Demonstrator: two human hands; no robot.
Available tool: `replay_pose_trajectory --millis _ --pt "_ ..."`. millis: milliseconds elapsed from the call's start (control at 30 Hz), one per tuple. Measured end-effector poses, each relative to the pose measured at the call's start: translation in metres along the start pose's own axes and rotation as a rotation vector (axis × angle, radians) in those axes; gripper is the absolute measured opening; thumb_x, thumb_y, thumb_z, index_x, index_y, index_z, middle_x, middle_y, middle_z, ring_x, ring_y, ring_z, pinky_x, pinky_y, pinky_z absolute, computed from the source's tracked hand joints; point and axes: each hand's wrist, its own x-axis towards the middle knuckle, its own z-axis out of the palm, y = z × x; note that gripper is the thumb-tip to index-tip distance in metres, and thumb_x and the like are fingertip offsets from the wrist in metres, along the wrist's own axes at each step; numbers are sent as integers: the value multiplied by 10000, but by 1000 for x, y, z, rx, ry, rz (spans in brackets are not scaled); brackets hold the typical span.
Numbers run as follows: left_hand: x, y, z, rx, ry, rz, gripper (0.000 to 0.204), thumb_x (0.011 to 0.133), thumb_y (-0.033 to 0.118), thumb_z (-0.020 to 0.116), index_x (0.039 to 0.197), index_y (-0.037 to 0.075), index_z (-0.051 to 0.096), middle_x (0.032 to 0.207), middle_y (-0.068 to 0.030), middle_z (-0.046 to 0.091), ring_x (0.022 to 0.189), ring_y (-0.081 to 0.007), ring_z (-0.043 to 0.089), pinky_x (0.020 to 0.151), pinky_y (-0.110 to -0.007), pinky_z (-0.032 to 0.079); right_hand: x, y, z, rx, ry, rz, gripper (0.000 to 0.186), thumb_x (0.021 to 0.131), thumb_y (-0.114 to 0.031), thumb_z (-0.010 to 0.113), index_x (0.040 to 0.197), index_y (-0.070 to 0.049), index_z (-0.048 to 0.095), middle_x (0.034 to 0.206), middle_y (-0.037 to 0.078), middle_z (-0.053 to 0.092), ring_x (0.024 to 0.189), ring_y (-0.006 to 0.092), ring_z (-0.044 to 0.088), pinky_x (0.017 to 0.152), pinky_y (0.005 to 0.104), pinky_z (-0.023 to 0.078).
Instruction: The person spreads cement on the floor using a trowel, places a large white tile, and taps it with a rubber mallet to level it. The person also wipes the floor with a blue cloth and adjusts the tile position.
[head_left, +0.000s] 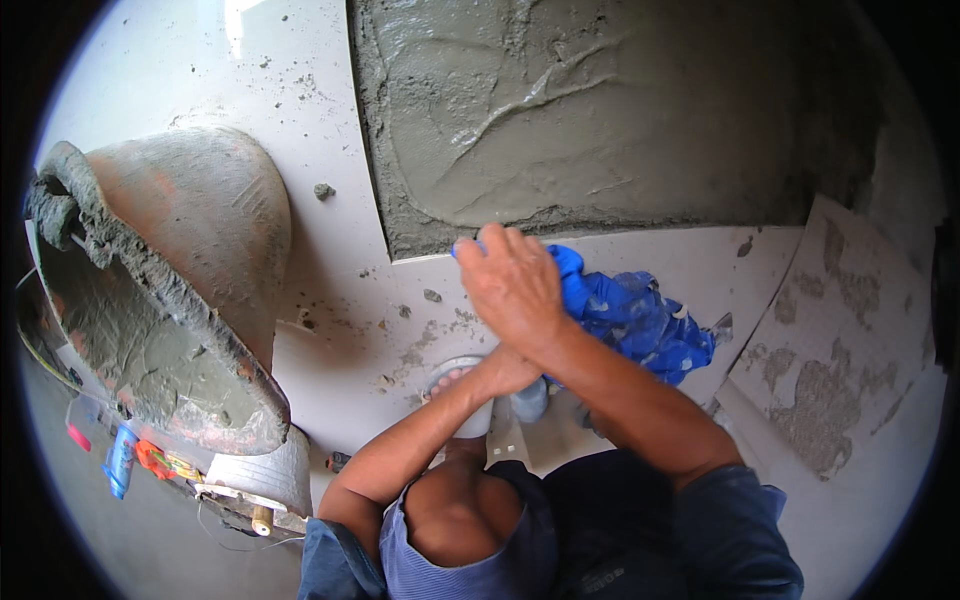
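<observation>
My right hand (510, 280) is closed on a crumpled blue sheet or rag (635, 325), near the lower edge of a rectangle of wet grey mortar (600, 120). My left hand (510, 370) is lower, beneath my right wrist and against the blue material; its fingers are hidden. The blue material is smeared with grey and spreads to the right, over pale tiles (335, 355). My bare toes in a sandal (448, 385) show just left of my hands.
A large mortar-caked bucket (215, 205) lies tipped at the left. Below it are a white bucket (260, 470), a blue tube (120, 460) and an orange packet (155, 458). A mortar-stained tile (820, 330) lies at the right. Small crumbs of mortar are scattered about.
</observation>
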Motion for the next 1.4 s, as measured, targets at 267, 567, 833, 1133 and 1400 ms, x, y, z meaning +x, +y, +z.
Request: replay_pose_trajectory --millis 267,567,833,1133,1400 --pt "6 34 -1 34 -116 -284 538 924 391 580 1299 14 496 1134 -234 633 1094 -320 609 937 -397 460 -65 133 -53 -190 9 134 73 856 -132 565 889 -72 592 808 102 531 785 283 589 677 423 478" --pt "20 48 17 322 -230 -102 656 919 391 576 1402 -11 389 1376 -243 481 1298 -366 452 1093 -399 331 -118 249 -100 -319 -45 289 127 885 -138 564 979 -64 606 860 131 553 820 339 589 713 447 481" --pt "21 27 24 73 -194 -325 556 960 336 546 1356 -36 431 1238 -204 600 1151 -277 580 983 -361 439 -138 273 -94 -314 -26 309 165 867 -109 536 1018 -77 595 901 133 573 861 339 603 735 432 494" --pt "24 23 33 43 -84 -429 423 994 279 496 1299 -13 484 1102 -153 667 1043 -217 626 929 -344 470 -171 358 -127 -441 -81 439 232 863 -85 517 1081 -88 595 921 130 609 882 319 617 757 427 502" --pt "23 25 34 -6 -68 -441 413 1007 276 473 1299 -16 481 1108 -141 662 996 -189 636 864 -317 495 -181 367 -125 -396 5 303 215 873 -98 521 1075 -86 591 919 130 601 898 331 610 769 439 502"
